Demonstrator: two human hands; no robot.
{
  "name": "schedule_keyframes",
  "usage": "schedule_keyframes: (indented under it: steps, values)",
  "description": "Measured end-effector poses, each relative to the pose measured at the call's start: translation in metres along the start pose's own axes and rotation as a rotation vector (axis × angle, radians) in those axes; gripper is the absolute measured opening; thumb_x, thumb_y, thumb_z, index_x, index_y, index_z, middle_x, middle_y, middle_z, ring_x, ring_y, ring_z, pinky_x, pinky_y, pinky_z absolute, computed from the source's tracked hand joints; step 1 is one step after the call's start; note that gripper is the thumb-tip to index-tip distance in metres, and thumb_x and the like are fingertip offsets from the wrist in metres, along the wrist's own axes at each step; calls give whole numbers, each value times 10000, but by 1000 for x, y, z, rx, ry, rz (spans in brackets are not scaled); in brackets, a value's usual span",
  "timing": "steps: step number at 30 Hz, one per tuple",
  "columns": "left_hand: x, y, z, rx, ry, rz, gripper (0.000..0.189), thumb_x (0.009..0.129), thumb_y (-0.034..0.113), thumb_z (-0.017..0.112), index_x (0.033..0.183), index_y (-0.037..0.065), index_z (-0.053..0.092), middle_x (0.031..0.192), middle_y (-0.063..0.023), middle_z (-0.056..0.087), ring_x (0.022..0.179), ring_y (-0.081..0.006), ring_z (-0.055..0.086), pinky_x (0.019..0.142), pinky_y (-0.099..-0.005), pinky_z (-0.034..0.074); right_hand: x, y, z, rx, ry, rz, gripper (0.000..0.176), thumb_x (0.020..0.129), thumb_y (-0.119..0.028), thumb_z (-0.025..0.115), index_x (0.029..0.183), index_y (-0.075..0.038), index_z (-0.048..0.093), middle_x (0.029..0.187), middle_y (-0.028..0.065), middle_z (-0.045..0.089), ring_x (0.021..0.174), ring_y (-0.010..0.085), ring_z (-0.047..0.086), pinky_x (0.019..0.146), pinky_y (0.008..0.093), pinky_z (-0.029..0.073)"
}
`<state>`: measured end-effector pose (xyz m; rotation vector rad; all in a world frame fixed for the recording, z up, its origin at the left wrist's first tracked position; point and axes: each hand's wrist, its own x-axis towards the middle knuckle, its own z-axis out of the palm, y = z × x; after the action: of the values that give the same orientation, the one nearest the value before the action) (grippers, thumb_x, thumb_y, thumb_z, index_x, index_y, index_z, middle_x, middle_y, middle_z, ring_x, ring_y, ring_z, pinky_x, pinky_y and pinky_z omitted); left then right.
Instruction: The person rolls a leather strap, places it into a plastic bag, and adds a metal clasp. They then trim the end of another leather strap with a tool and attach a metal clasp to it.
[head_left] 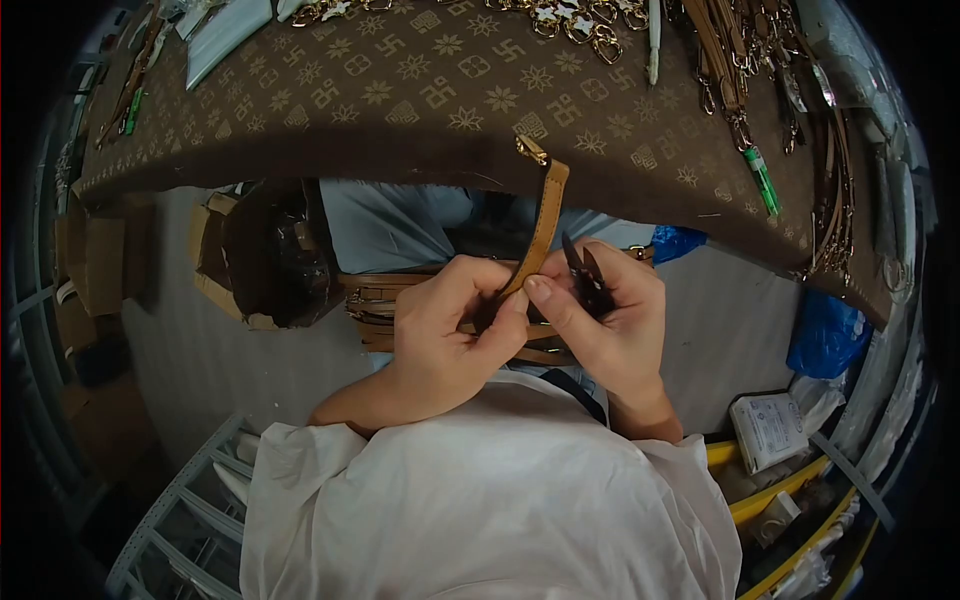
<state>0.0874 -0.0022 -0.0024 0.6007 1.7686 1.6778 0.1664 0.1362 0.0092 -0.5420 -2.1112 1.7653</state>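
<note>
A tan leather strap [545, 217] with a gold clasp at its upper end rises from between my two hands toward the edge of the patterned cloth. My left hand [455, 325] is closed, its thumb and fingers pinching the strap's lower part. My right hand [610, 320] has its thumb against the strap beside my left thumb, and its fingers wrap round small dark snips [590, 280] whose blades point up. Over my lap, below and behind the hands, lie more brown straps [375, 305], partly hidden by the hands.
The brown patterned cloth [400, 100] covers the table ahead. Gold clasps [580, 20] lie at its far side, with hanging straps and a green item [762, 182] at right. An open carton [215, 255] stands left, a blue bag [828, 335] right.
</note>
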Motion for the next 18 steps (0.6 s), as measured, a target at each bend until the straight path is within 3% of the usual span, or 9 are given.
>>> schedule_keyframes:
  steps: [3,6,8,12,15,18]
  values:
    - [1,0,0,72,2,85,77,822,-16,608,848,0,538,669,3,573,536,-5,499,461,-162,390,1,-2,2,-46,20,-74,71,737,10,680,752,31,614,627,11,555,535,52,462,490,200,340]
    - [1,5,-1,-118,-12,-43,65,835,-20,591,851,-9,529,674,-8,585,523,-14,521,454,-165,410,1,-6,4,-69,25,-58,62,721,29,667,747,40,613,620,30,550,528,64,465,482,209,336]
    - [1,5,-3,-140,-98,-56,48,891,1,526,891,-23,485,757,-81,610,532,-48,529,457,-188,449,0,-6,4,-86,26,-68,57,720,35,660,757,44,618,616,34,547,525,69,467,479,212,336]
    - [2,11,-2,-162,-97,-86,38,892,-8,514,884,-19,479,761,-85,611,533,-50,531,456,-189,449,-1,-2,3,-105,28,-95,73,716,49,645,788,54,635,609,44,542,519,81,472,472,219,337]
    - [3,8,0,-238,-29,-127,54,850,-21,568,845,-18,514,673,-19,591,512,-25,542,432,-170,428,-1,-1,3,-86,13,-89,80,721,50,639,801,56,640,609,48,545,518,82,473,471,221,338]
    - [2,5,1,-194,-17,-58,54,847,-23,567,840,-18,514,672,-21,592,509,-24,540,429,-170,426,1,-1,3,-65,0,-89,75,723,50,636,798,58,637,612,48,551,517,82,473,470,225,339]
